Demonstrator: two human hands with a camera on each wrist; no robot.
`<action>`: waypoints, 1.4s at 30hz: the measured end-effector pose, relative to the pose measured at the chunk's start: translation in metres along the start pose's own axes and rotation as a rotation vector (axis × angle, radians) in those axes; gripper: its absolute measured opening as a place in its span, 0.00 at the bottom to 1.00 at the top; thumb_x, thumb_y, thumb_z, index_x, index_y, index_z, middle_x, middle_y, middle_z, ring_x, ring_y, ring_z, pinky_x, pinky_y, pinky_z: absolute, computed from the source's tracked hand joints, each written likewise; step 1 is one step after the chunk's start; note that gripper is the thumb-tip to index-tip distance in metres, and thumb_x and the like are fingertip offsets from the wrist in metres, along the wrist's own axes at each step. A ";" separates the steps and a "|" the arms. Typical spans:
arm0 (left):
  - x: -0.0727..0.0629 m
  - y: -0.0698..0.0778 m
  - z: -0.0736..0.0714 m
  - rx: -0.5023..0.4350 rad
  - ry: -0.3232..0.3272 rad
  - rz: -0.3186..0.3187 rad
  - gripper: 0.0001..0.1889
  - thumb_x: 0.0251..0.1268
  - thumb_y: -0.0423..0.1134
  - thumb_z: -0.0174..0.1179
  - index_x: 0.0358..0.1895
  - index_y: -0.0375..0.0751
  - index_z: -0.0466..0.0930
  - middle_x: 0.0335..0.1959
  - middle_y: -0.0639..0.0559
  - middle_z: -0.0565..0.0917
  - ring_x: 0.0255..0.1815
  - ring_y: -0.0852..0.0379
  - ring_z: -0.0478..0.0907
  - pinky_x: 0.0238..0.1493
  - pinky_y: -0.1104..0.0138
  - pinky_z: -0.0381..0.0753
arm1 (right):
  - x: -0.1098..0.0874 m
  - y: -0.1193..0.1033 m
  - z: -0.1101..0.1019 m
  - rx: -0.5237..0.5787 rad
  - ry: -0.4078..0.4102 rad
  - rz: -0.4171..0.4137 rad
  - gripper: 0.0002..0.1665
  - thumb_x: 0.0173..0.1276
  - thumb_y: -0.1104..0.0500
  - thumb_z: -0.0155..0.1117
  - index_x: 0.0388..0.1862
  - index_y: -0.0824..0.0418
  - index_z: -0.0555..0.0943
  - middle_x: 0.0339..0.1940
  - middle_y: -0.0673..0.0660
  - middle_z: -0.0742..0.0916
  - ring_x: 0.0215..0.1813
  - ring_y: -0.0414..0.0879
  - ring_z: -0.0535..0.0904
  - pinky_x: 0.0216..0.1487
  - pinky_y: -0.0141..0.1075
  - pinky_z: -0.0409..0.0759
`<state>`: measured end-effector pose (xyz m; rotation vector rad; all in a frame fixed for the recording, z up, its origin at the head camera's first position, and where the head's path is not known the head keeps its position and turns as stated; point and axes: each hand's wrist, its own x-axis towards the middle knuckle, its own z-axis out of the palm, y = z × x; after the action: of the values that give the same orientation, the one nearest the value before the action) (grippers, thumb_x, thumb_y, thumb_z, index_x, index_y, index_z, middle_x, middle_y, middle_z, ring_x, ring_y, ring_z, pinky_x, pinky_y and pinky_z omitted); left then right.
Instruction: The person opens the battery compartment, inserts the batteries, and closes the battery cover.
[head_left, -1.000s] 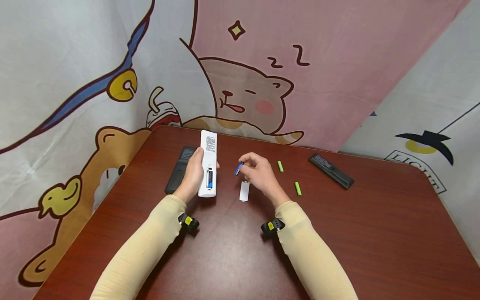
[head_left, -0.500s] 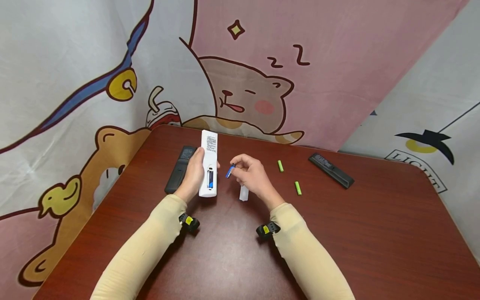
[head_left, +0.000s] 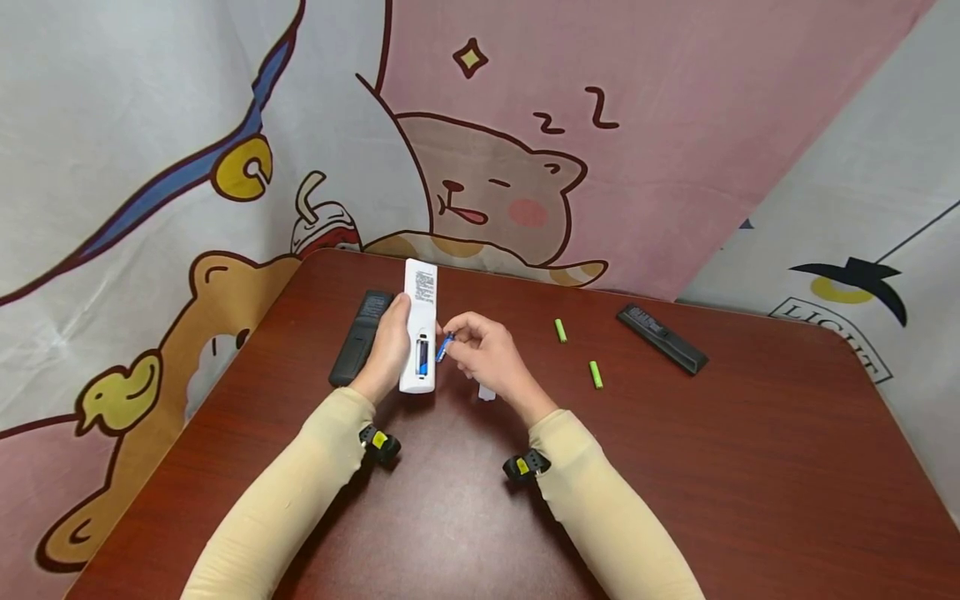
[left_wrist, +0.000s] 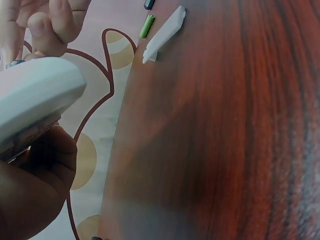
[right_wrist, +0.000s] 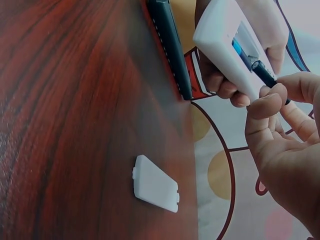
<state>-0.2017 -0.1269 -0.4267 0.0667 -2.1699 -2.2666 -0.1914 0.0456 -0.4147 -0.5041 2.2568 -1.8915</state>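
My left hand (head_left: pixel 387 346) grips a white remote control (head_left: pixel 421 312), its back turned up and its battery bay uncovered. One blue battery (head_left: pixel 423 358) lies in the bay, with bare room beside it. Between thumb and fingers, my right hand (head_left: pixel 487 354) pinches a second blue battery (head_left: pixel 445 347) right at the remote's right edge. In the right wrist view, the end of this pinched battery (right_wrist: pixel 263 73) overlaps the opening of the bay. The white battery cover (right_wrist: pixel 155 184) rests on the table, mostly hidden under my right hand in the head view.
A black remote (head_left: pixel 362 337) lies just left of my left hand. Two green batteries (head_left: pixel 561 331) lie right of my right hand, and another black remote (head_left: pixel 662 338) is farther right. A printed cloth (head_left: pixel 480 167) hangs along the back of the brown table (head_left: pixel 450 517).
My right hand has moved left with the blue battery, up to the white remote's edge, passing over the battery cover. My left hand and the white remote have barely moved.
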 end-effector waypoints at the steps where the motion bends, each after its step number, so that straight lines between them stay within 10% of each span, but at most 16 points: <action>1: 0.000 0.000 0.000 0.005 -0.001 0.001 0.26 0.88 0.48 0.25 0.66 0.33 0.65 0.35 0.36 0.80 0.27 0.59 0.77 0.31 0.68 0.78 | 0.000 0.000 0.001 -0.002 -0.002 -0.006 0.12 0.64 0.74 0.64 0.47 0.70 0.81 0.26 0.52 0.79 0.20 0.40 0.72 0.22 0.29 0.71; 42: 0.000 0.000 0.002 0.086 0.054 -0.012 0.26 0.87 0.49 0.30 0.67 0.34 0.69 0.41 0.42 0.78 0.35 0.61 0.75 0.40 0.69 0.74 | -0.004 0.001 0.025 -0.291 0.055 -0.227 0.10 0.64 0.69 0.69 0.44 0.65 0.82 0.31 0.59 0.87 0.28 0.42 0.80 0.32 0.29 0.77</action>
<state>-0.2018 -0.1245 -0.4265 0.1392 -2.2445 -2.1501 -0.1797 0.0240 -0.4209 -0.7877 2.6274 -1.6913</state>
